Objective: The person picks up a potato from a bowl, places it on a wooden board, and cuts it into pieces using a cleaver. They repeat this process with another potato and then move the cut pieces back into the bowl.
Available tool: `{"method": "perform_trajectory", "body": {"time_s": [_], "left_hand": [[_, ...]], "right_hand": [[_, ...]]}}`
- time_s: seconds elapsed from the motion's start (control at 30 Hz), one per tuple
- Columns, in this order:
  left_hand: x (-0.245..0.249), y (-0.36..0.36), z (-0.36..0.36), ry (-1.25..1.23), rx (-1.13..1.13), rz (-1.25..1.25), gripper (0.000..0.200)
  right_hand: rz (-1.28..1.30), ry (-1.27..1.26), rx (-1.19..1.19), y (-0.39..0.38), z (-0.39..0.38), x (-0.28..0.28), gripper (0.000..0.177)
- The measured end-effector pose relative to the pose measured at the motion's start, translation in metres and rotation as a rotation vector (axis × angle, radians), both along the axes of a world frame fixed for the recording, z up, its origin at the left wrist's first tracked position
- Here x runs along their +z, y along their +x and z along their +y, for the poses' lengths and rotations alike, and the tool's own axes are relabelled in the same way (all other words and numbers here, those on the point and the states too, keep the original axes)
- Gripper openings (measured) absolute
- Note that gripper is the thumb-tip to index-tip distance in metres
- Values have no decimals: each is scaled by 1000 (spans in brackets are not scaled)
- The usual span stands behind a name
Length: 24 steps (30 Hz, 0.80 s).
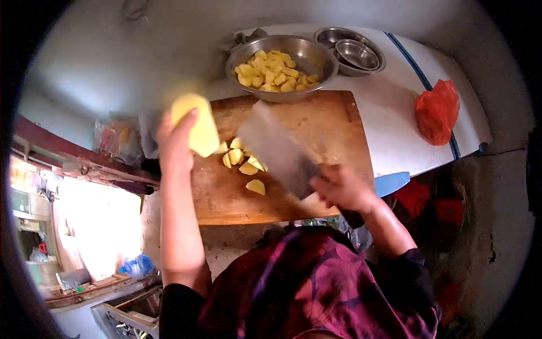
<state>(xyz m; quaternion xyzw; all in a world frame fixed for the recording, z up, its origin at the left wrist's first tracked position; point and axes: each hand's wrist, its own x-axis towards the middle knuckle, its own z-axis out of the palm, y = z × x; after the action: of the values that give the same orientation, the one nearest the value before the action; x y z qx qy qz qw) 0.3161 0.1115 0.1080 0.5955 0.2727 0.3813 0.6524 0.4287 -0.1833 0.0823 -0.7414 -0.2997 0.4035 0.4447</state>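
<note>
My left hand [178,141] is closed around a large peeled potato [202,129], lifted over the left side of the wooden cutting board [316,118]. In my right hand [344,189] is the handle of a broad cleaver [276,150], its blade slanting up and left above the board and somewhat blurred. Several cut potato chunks [235,156] lie between the held potato and the blade, partly hidden behind the blade. One more potato piece [256,187] rests nearer the board's front edge.
Behind the board stands a steel bowl [324,70] heaped with potato chunks [271,72]. Smaller nested metal bowls [375,62] are beside it. A red plastic bag [437,113] sits on the white table [389,152] at right. Bagged items [116,138] lie on a ledge at left.
</note>
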Motion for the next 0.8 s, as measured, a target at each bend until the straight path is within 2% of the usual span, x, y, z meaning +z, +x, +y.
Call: {"method": "perform_trajectory", "body": {"time_s": [0.03, 0.07, 0.1, 0.23, 0.3, 0.33, 0.37, 0.4, 0.43, 0.47, 0.57, 0.63, 0.67, 0.7, 0.77, 0.8], "left_hand": [[-3, -16, 12, -79, 18, -48, 37], [-6, -29, 19, -120, 62, -49, 36], [-9, -40, 21, -162, 105, -50, 34], [-22, -62, 10, -66, 169, 16, 28], [-41, -62, 6, 192, 153, 112, 28], [-48, -63, 4, 383, 90, 293, 35], [-53, -59, -3, 727, 105, 351, 35], [-53, -50, -14, 1083, 137, 308, 31], [-48, -43, -20, 1369, 67, 230, 31], [-64, -42, -32, 1413, 91, 392, 28], [-98, -52, -52, 1601, -169, 461, 38], [-91, -70, -62, 1408, -375, 467, 53], [-89, -75, -62, 1324, -392, 445, 60], [-88, -81, -63, 1382, -295, 466, 56], [-94, -84, -62, 1404, -261, 498, 56], [-88, -83, -61, 1391, -330, 535, 55]], "right_hand": [[-55, -133, 167, -7, 14, 2, 22], [-220, -28, 277, -18, 26, -3, 26], [-525, -31, 404, -24, 36, -13, 29], [-517, -180, 425, -26, 62, -13, 30], [-556, -299, 375, -13, 67, -14, 29], [-580, -335, 326, -6, 66, -14, 29], [-540, -330, 257, -2, 64, -7, 30], [-670, -286, 226, 3, 62, -11, 29], [-801, -242, 192, 9, 59, -19, 28], [-930, -199, 157, 11, 56, -24, 28], [-752, -228, 77, 11, 50, -22, 26], [-714, -189, 55, 7, 43, -16, 25], [-708, -157, 51, 3, 39, -12, 24], [-684, -155, 53, 0, 38, -10, 24], [-641, -153, 61, -4, 36, -4, 24], [-672, -113, 76, -6, 34, -2, 24]]}}
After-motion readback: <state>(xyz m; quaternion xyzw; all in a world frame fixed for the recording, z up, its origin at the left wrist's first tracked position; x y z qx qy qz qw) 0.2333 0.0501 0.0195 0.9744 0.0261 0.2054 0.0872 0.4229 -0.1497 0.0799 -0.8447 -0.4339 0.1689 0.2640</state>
